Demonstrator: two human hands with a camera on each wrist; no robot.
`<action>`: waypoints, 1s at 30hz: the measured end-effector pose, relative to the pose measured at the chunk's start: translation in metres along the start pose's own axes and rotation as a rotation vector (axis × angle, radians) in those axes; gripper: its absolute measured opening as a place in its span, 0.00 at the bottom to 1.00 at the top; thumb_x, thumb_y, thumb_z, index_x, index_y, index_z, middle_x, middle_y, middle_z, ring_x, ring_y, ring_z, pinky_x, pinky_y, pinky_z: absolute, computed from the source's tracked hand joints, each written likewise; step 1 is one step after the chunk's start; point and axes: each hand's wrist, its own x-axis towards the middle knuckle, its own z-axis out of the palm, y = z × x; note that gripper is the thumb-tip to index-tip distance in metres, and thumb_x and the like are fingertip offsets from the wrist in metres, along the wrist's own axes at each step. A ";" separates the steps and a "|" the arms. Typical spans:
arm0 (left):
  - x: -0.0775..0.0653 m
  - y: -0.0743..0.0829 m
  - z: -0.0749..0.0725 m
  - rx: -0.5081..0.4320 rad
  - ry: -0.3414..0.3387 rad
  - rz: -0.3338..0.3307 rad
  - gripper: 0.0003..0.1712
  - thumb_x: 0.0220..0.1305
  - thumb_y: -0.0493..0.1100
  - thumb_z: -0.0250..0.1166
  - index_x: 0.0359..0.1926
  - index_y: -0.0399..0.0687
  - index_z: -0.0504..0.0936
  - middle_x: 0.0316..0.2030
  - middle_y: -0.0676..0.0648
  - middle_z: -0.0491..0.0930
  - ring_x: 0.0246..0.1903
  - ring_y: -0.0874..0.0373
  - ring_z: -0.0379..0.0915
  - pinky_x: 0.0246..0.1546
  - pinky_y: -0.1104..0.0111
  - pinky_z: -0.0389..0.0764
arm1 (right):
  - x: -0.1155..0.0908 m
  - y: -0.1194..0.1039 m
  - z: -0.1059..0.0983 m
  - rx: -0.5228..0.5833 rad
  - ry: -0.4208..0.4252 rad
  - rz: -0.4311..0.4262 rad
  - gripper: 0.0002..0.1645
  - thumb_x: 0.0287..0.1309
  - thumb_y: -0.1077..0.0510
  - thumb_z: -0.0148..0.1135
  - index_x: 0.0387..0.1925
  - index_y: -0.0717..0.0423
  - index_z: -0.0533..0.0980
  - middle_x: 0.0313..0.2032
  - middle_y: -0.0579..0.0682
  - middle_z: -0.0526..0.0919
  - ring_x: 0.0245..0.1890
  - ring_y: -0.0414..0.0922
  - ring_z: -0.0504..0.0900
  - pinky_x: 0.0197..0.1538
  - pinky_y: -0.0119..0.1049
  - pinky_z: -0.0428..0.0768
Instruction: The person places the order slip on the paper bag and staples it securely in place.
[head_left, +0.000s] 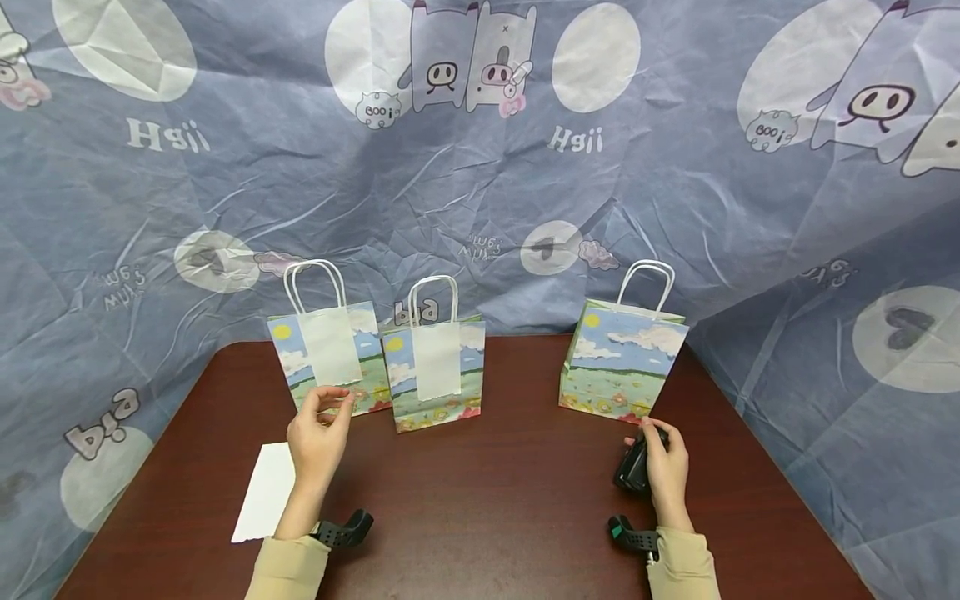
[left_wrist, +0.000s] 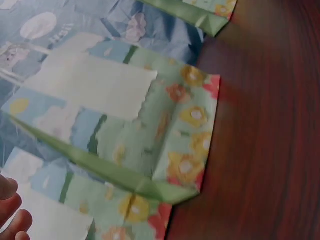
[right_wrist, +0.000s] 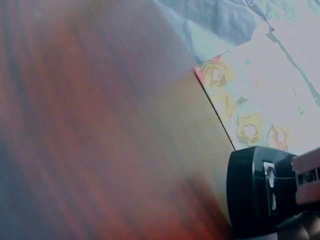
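Observation:
My left hand (head_left: 318, 433) hovers before the left paper bag (head_left: 367, 367), fingers loosely curled with nothing visible between them. A blank white sheet (head_left: 330, 346) hangs on that bag's front. The middle bag (head_left: 401, 408) has a similar white sheet (left_wrist: 95, 82) on its front, its lower edge ragged. In my right hand (head_left: 667, 467) is a black stapler (right_wrist: 250, 192), gripped just in front of the right bag (head_left: 618, 371). This bag's printed front bears no sheet. My fingers hide part of the stapler.
One loose white sheet (head_left: 264, 492) lies on the brown table (head_left: 487, 508), left of my left forearm. All three bags stand upright with white handles along the back. Behind them hangs a blue-grey printed cloth (head_left: 465, 192).

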 end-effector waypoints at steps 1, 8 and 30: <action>-0.001 -0.003 -0.004 0.006 0.005 -0.004 0.08 0.54 0.35 0.69 0.36 0.40 0.80 0.30 0.47 0.84 0.26 0.68 0.75 0.25 0.81 0.72 | 0.000 0.000 -0.001 0.001 -0.003 -0.003 0.22 0.63 0.42 0.55 0.49 0.53 0.69 0.48 0.58 0.71 0.26 0.36 0.83 0.26 0.28 0.78; -0.012 -0.019 -0.022 0.037 0.008 -0.057 0.08 0.55 0.35 0.69 0.36 0.39 0.81 0.30 0.46 0.84 0.25 0.79 0.71 0.26 0.82 0.70 | 0.003 0.004 -0.005 -0.059 0.002 -0.044 0.23 0.67 0.48 0.51 0.51 0.62 0.70 0.47 0.62 0.74 0.29 0.34 0.82 0.29 0.24 0.76; -0.021 -0.063 -0.071 0.331 -0.140 -0.356 0.14 0.60 0.44 0.64 0.45 0.41 0.79 0.44 0.37 0.79 0.47 0.41 0.70 0.45 0.50 0.66 | 0.006 0.019 -0.005 -0.341 0.190 -0.233 0.16 0.65 0.53 0.55 0.43 0.62 0.78 0.38 0.59 0.81 0.31 0.23 0.70 0.37 0.28 0.68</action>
